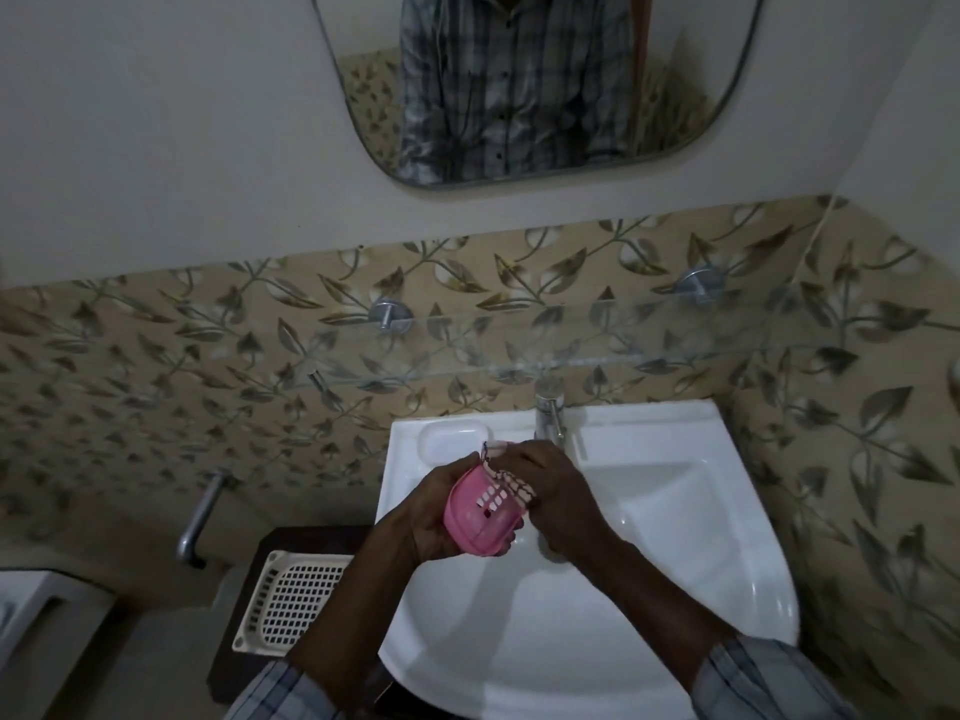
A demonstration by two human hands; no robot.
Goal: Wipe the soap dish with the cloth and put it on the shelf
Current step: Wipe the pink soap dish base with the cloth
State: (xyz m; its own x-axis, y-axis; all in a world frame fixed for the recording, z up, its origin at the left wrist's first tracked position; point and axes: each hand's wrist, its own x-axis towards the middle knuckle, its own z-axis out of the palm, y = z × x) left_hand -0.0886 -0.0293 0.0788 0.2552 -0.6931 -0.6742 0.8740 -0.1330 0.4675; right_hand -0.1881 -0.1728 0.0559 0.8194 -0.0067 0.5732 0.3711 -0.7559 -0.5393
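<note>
Wiping underway: our left hand grips the soap dish, right hand pinches cloth against it; glass shelf beyond both hands awaits.

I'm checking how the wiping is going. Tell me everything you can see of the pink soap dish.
The pink plastic soap dish is a rounded oval shell with a grid of small rectangular drain slots in its base. It is held tilted over the white ceramic sink, above the basin's left side. The left hand cups it from the left; the right hand presses a checked pink-and-white cloth against its upper right edge.
</note>
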